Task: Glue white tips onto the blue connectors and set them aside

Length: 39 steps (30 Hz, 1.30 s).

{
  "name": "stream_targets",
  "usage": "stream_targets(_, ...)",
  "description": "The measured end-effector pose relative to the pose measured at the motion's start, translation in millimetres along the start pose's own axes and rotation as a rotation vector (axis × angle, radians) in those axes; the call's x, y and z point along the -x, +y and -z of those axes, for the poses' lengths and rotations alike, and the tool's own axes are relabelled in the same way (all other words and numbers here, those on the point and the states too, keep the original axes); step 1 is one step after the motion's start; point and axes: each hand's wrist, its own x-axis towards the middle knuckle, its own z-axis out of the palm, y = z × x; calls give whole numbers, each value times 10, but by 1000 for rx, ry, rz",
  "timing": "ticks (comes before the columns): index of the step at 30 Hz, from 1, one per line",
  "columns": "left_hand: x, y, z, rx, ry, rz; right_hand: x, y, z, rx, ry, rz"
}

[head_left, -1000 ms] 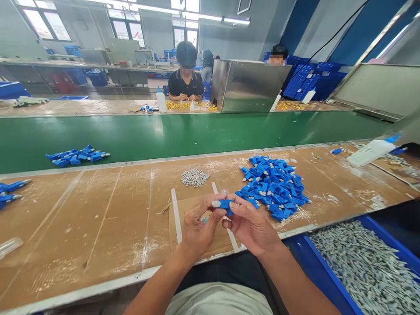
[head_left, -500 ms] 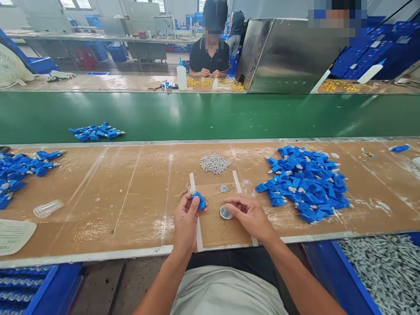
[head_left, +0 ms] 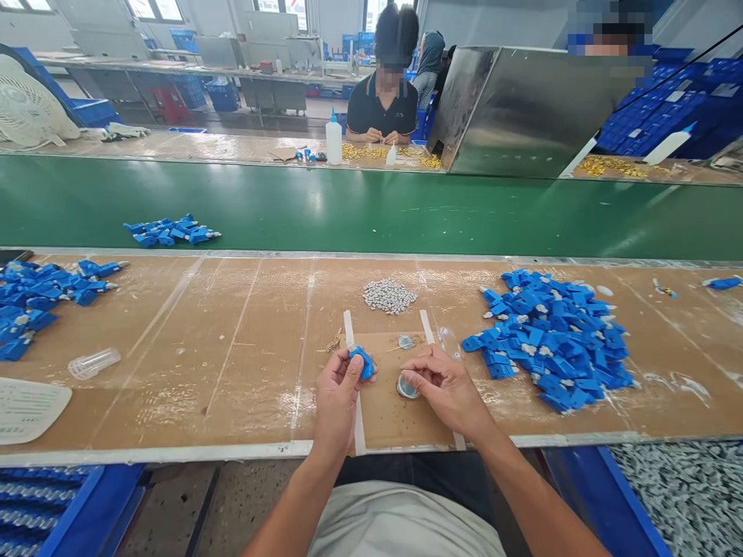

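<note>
My left hand (head_left: 338,391) pinches a small blue plastic part (head_left: 363,362) between thumb and fingers, above a brown board edged with white tape. To its right, my right hand (head_left: 444,387) has thumb and forefinger together over a small round shiny dish (head_left: 407,385). Whatever may be between those fingertips is too small to make out. A second little round disc (head_left: 405,341) and a thin stick (head_left: 400,347) lie just beyond. Farther up the table is a heap of small grey pieces (head_left: 389,295). A large pile of blue parts (head_left: 551,333) lies right of my right hand.
More blue parts lie at the left (head_left: 40,298) and on the green belt (head_left: 172,230). A clear plastic piece (head_left: 94,363) and a paper sheet (head_left: 32,410) are at left. Below the table edge stands a blue bin of grey pieces (head_left: 685,487). A person (head_left: 383,108) works opposite.
The camera view has shifted slightly, so the scene sits a little further right and lower. My left hand keeps the blue part; my right hand stays at the round dish.
</note>
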Motion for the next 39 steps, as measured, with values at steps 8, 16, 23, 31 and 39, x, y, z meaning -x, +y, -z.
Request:
stream_targets(8,3,3,-5,32,-2,-3,139,-68,72,142,-25,69)
stream_targets(16,83,59,-25,65,-41,63,167,-132,136,176,-61,30)
stream_targets(23,259,71,-134,187,-147,337,105,-131,282,-139,154,-67)
stream_targets(31,365,154,-335,250,-301,479,201,-644,293,-315,261,126)
stream_targets(39,409,183,-410,238,-351,485,226,-873,193,-164,283,283)
